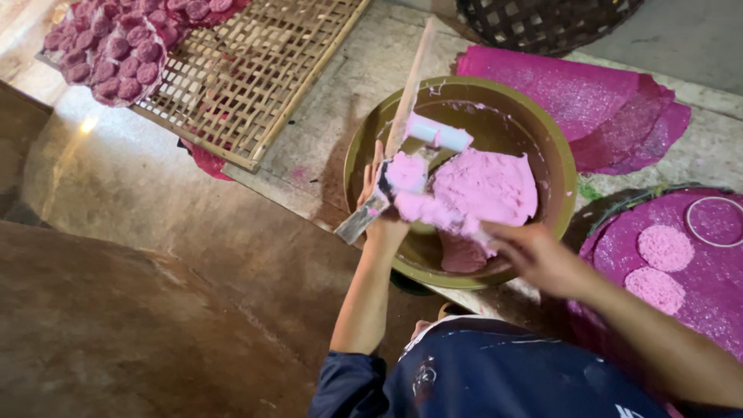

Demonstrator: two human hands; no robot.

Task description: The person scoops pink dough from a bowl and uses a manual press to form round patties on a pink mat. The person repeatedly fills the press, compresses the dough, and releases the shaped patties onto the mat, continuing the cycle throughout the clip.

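The left hand (379,205) is raised over the near rim of a wide olive-brown basin (561,166), its fingers wrapped around a flat metal scraper (364,217) whose blade is loaded with a clump of pink dough (406,172). The scraper's grey end juts down and to the left, past the basin's edge. The right hand (534,255) is blurred; it reaches in from the right with fingers partly curled, touching the lower edge of the large mass of pink dough (484,190) that fills the middle of the basin. Whether it grips any dough or only presses on it cannot be told.

A pale wooden stick (414,77) leans up out of the basin toward the top of the view, and a short white cylinder (441,135) smeared with pink lies across it just above the scraper's load.

The basin stands on a stained stone table (325,147). Behind it to the left lies a woven bamboo rack (255,70), and on its far left corner sits a heap of small dark-pink round cakes (116,42). Right of the basin, magenta sheets (588,97) overlap one another. Nearer on the right, another magenta sheet (712,286) carries two flat pink discs (665,248) and a thin ring mould (716,220). A dark woven basket (542,23) shows at the top edge.
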